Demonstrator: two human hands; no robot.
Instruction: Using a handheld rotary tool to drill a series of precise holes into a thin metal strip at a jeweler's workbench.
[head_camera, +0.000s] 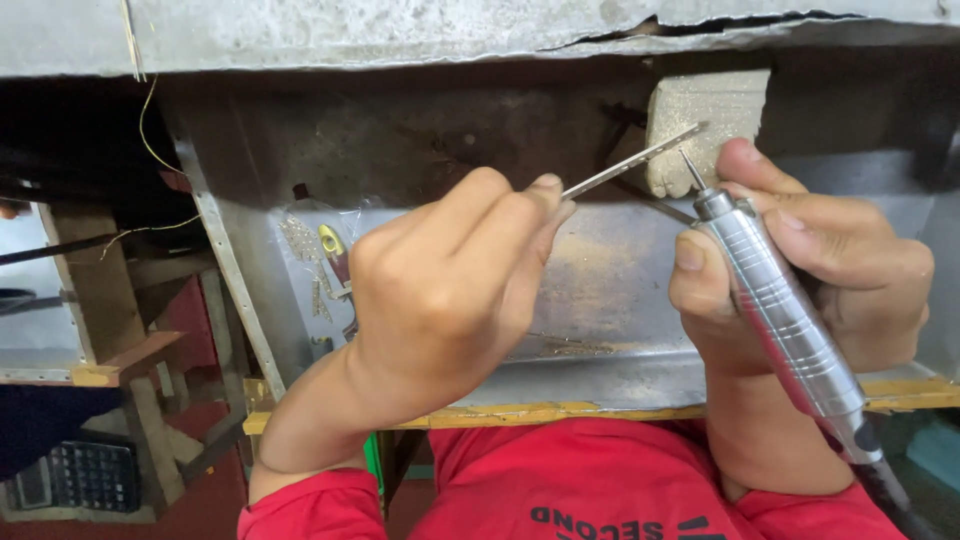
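Both hands clamp: left hand (450, 285) pinches metal strip (632, 160); right hand (800, 270) grips rotary handpiece (780, 310) beside it.

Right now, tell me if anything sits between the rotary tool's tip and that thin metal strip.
Nothing visible does. The tool's tip points at the thin metal strip across an open gap; the pale block lies behind both.

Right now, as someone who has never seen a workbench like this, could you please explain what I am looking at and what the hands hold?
This is one view from a camera worn on the person's head, looking down at their own hands. The left hand pinches a thin flat metal strip. The right hand grips a silver pen-shaped rotary tool, its fine tip close to the strip. Below lies a worn metal tray with a wooden front edge. A pale block sits behind, and a calculator lies at lower left.
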